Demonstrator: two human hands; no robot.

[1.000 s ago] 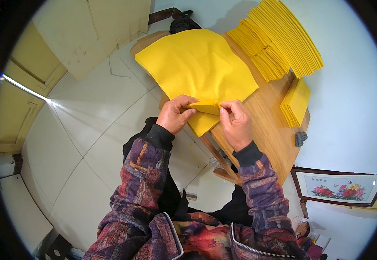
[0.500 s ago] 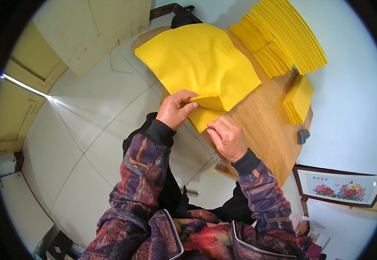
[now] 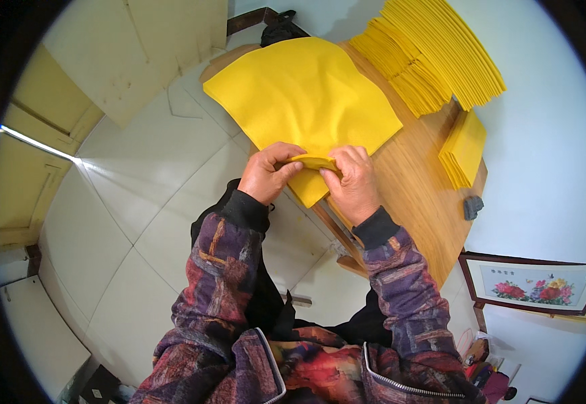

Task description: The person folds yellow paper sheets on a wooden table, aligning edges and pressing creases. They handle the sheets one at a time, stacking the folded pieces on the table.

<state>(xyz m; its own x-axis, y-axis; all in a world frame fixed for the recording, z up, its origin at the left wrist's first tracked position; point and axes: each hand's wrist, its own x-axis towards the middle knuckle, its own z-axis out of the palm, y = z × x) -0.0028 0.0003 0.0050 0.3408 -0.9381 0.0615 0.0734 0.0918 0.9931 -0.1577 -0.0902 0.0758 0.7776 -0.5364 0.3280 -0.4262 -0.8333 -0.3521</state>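
A large yellow felt sheet lies over the near-left part of the wooden table, gently rippled. Its near edge is gathered up between my hands, and a flap of it hangs down below them past the table's edge. My left hand pinches the gathered edge between thumb and fingers. Just to its right, my right hand grips the same edge, thumb below and fingers on top. A small pocket-like opening shows between the two thumbs. Whether the felt there is one layer or two, I cannot tell.
Tall stacks of folded yellow felt stand at the table's far right. A smaller yellow felt pile lies nearer, with a dark grey object beside it. The wooden table has a rounded edge. A framed flower picture leans at right.
My right hand has moved up and left from the lower corner of the flap to the gathered edge, close to my left hand. My left hand keeps its pinch.
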